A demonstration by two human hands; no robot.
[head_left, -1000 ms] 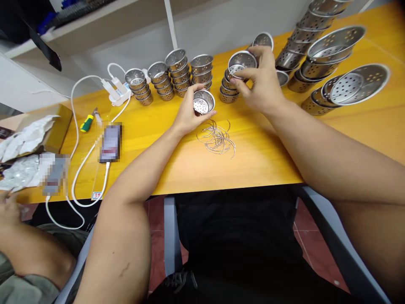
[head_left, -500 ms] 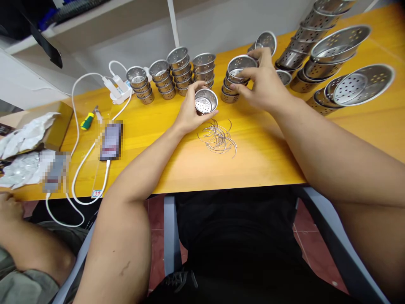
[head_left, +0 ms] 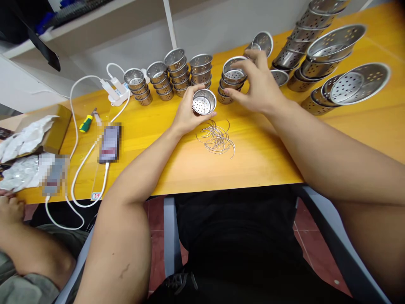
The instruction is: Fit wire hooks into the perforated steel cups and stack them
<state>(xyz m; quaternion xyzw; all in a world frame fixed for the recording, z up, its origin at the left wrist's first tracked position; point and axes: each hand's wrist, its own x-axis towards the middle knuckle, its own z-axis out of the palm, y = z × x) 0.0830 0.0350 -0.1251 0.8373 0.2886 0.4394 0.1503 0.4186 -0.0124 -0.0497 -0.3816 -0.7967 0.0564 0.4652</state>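
While the left hand [head_left: 186, 110] grips a metal cup [head_left: 204, 102] over the bench [head_left: 180, 169], its open top points up, its long line leaning toward the person. The right hand [head_left: 261, 86] has fingers apart by a cup stack [head_left: 229, 79]; bent wires [head_left: 218, 141] lie near.

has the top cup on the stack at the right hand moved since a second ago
Yes: against the neighbouring stack on its left, the top cup at the right hand now sits lower and a little further left.
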